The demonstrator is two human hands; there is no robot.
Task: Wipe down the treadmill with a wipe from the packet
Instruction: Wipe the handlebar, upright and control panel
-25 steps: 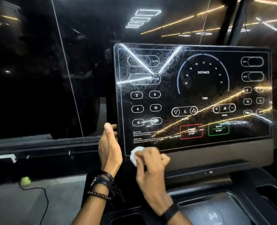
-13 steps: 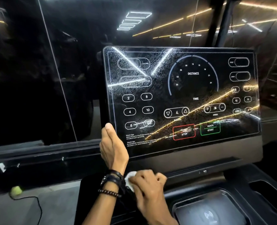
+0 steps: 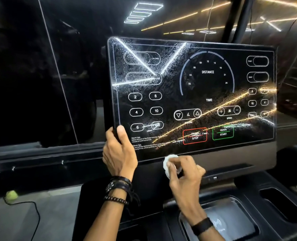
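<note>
- Wipe point(image 3: 168, 164): one white wad, bunched in my right hand point(image 3: 184, 173), just below the bottom edge of the treadmill's console screen point(image 3: 205, 94) and over the grey band under the glass.
- My right fingers point(image 3: 193, 162) are curled round the wipe and pinch it; only its left part pokes out past my knuckles. The hand is a little blurred, so I cannot tell whether the wad touches the panel.
- My left hand point(image 3: 119, 153) grips the lower-left corner of the screen: the thumb point(image 3: 121, 131) lies on the front of the glass beside the "6" button, and the other fingers wrap round the edge behind, out of sight.
- On my left wrist I count one dark watch or strap point(image 3: 118, 186) and one beaded bracelet point(image 3: 116, 200); on my right wrist, one black band point(image 3: 202, 226).
- On the screen: five numbered ovals at left (2, 4, 6, 8, 10) with a sixth too smeared to read, one "DISTANCE" dial, one red "STOP" box point(image 3: 195, 136), one green "QUICK START" box point(image 3: 223, 132). The glass is speckled and streaked, with ceiling lights reflected in it.
- Below the screen, one tray with a wireless-charging mark point(image 3: 219, 223) sits under my right wrist, and one dark recess point(image 3: 281, 204) lies to its right.
- On the floor to the far left, one yellow-green ball point(image 3: 12, 195) lies beside one black cable point(image 3: 34, 211).
</note>
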